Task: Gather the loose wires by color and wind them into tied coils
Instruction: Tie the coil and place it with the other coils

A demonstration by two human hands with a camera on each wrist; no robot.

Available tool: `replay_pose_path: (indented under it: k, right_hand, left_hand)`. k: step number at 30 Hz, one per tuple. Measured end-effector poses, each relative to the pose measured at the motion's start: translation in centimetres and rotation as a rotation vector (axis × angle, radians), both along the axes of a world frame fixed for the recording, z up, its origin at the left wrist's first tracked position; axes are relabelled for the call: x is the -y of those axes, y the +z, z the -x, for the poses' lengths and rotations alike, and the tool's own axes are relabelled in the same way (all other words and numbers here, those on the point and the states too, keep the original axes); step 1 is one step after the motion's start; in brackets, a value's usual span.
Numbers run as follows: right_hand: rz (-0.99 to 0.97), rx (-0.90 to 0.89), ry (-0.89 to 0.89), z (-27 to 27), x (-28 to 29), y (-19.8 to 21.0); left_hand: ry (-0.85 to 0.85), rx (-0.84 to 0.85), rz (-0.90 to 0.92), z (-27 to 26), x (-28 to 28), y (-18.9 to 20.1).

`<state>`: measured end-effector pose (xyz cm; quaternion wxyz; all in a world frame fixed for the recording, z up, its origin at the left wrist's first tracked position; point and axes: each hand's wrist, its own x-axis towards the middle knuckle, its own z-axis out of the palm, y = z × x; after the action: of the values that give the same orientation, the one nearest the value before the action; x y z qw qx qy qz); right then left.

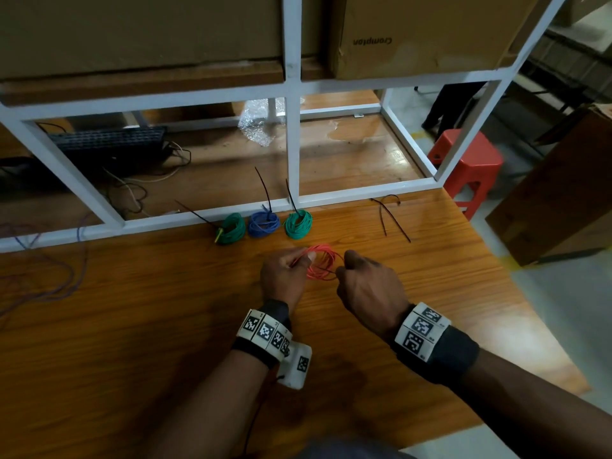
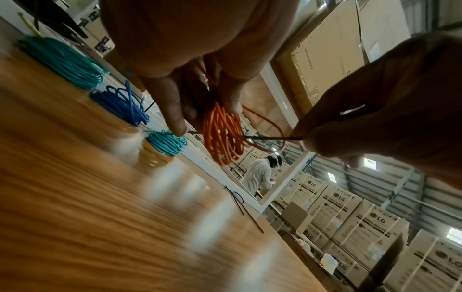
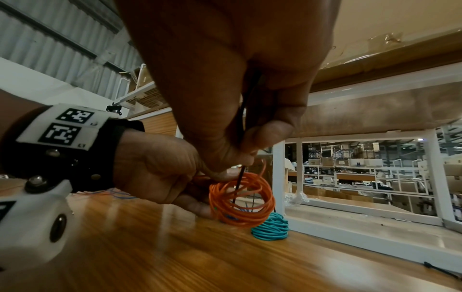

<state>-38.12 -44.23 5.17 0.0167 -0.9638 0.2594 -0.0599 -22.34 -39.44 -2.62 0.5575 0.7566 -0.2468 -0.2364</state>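
Observation:
My left hand [image 1: 291, 265] pinches a coil of red-orange wire [image 1: 323, 263] [image 2: 222, 130] [image 3: 241, 199] just above the wooden table [image 1: 165, 326]. My right hand [image 1: 344, 266] pinches a thin black cable tie [image 2: 270, 137] [image 3: 241, 158] that passes through the coil's middle. Three tied coils lie in a row by the white frame: a green coil [image 1: 231, 228], a blue coil [image 1: 264, 223] and a second green coil [image 1: 298, 224], each with a black tie sticking up.
Loose black cable ties [image 1: 389, 215] lie on the table at the right. Loose blue and purple wires [image 1: 43, 260] trail at the left. The white metal frame [image 1: 293, 140] stands behind the coils, with cardboard boxes [image 1: 430, 31] above. A red stool [image 1: 470, 164] stands beyond the table's right edge.

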Motion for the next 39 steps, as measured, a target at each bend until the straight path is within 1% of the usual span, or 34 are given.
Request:
replay_pose_path:
  k: [5, 8, 13, 17, 22, 25, 28, 30, 32, 35, 39]
  right_hand:
    - [0.01, 0.085, -0.05, 0.7, -0.4, -0.8]
    - [0.003, 0.124, -0.076, 1.1, -0.5, -1.5]
    - [0.0, 0.146, -0.089, 1.2, -0.7, -2.0]
    - [0.025, 0.145, -0.088, 1.0, -0.9, -2.6]
    - [0.023, 0.137, -0.111, 1.1, -0.7, -2.6]
    - [-0.009, 0.201, -0.075, 1.6, -0.2, -2.3]
    - [-0.106, 0.323, -0.071, 2.1, 0.8, -2.7]
    - [-0.192, 0.404, -0.078, 2.1, 1.4, -3.0]
    - [-0.231, 0.44, -0.101, 2.1, 1.7, -3.1]
    - [-0.218, 0.415, -0.131, 1.9, 1.8, -3.3]
    - [-0.167, 0.323, -0.158, 2.0, 1.4, -4.0]
  left_hand:
    - [0.021, -0.186, 0.035, 0.6, 0.1, -0.6]
    - [0.057, -0.246, 0.049, 1.1, 0.1, -0.7]
    - [0.09, -0.28, 0.105, 1.6, 0.1, -0.3]
    - [0.038, -0.294, 0.163, 1.7, 0.5, 0.5]
    - [0.034, -0.186, 0.207, 1.6, 0.3, 1.5]
    - [0.054, -0.156, 0.255, 1.4, 0.4, 1.9]
    - [0.068, -0.19, 0.274, 0.9, 0.7, 2.1]
    - [0.04, -0.223, 0.271, 0.7, 0.8, 2.0]
    - [-0.004, -0.269, 0.252, 0.7, 0.9, 1.7]
    - [-0.05, -0.361, 0.202, 0.8, 1.2, 1.3]
    - [-0.063, -0.318, 0.139, 0.9, 1.0, 0.4]
